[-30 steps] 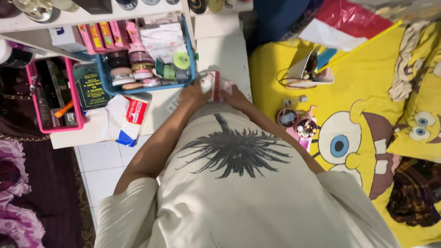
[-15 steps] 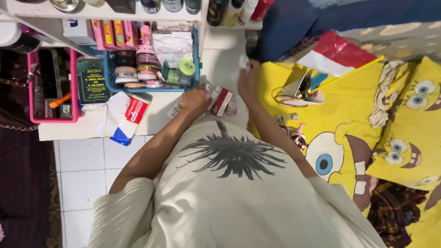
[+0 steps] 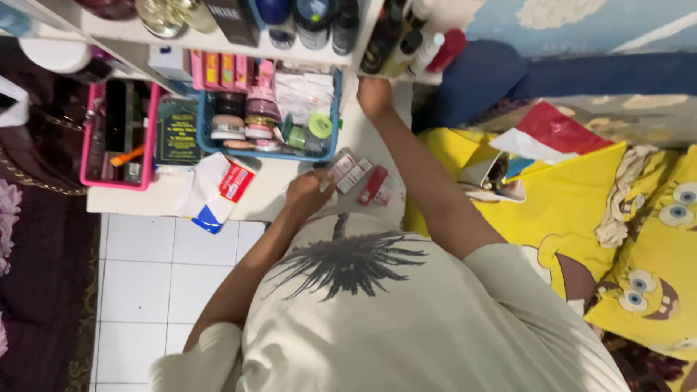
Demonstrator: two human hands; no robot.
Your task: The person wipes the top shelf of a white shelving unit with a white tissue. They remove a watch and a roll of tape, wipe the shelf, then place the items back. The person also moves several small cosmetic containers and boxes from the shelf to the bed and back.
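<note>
Looking down: yellow sheet (image 3: 573,210) at 3 o'clock, blue basket (image 3: 270,149) at 11. Right hand (image 3: 374,96) up at 12 by the bottles (image 3: 396,45), grip unclear. Left hand (image 3: 306,194) curled, touching small boxes (image 3: 350,173) dead centre.

White shelf (image 3: 272,192): pink basket (image 3: 88,156), blue basket (image 3: 335,116), white-red-blue packet (image 3: 218,190), small red-white boxes (image 3: 361,180) directly on it. Upper shelf (image 3: 218,45): bottles (image 3: 319,18). Yellow cartoon bedsheet (image 3: 573,218): red-white bag (image 3: 552,131), rope (image 3: 621,199).
</note>
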